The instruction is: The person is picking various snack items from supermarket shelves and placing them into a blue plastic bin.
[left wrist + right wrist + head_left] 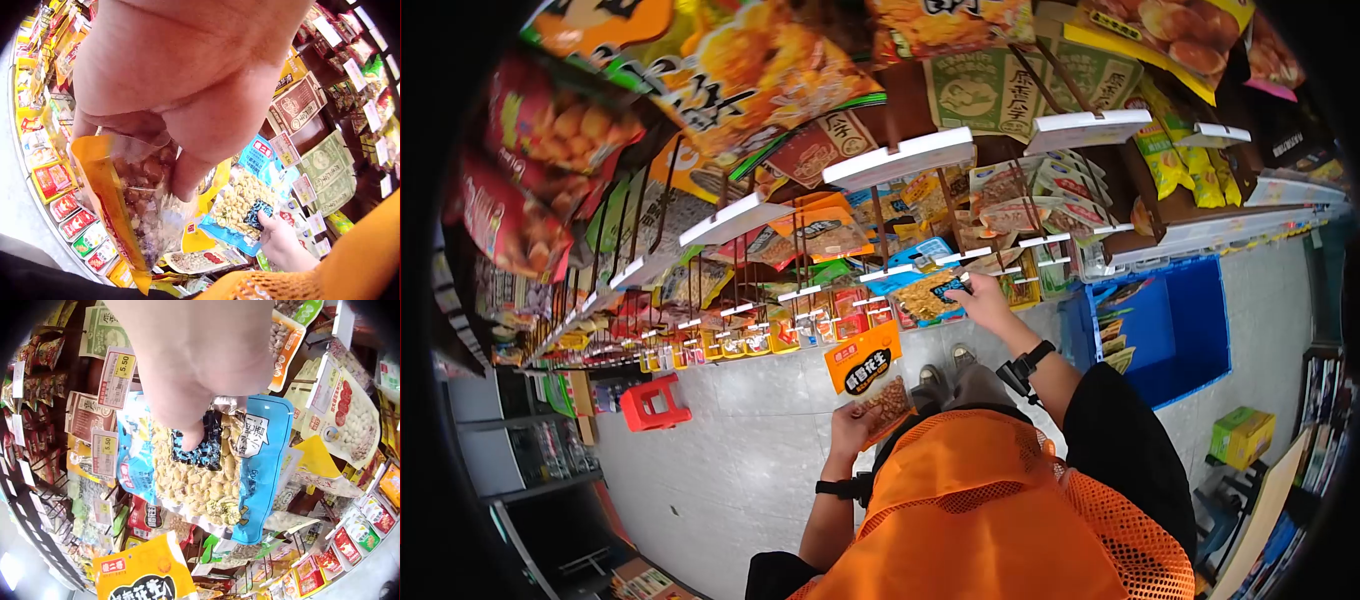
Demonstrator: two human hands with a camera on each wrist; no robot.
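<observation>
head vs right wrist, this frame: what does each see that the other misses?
Head only: the left hand gripping the orange packet by its lower end, the orange mesh vest, and a blue crate and red stool on the floor.
Right wrist only: a readable 5.50 price tag, and the pale nuts behind the window of the blue packet.
Both: the right hand pinching the blue packet at the snack racks, plus the orange packet's top.
</observation>
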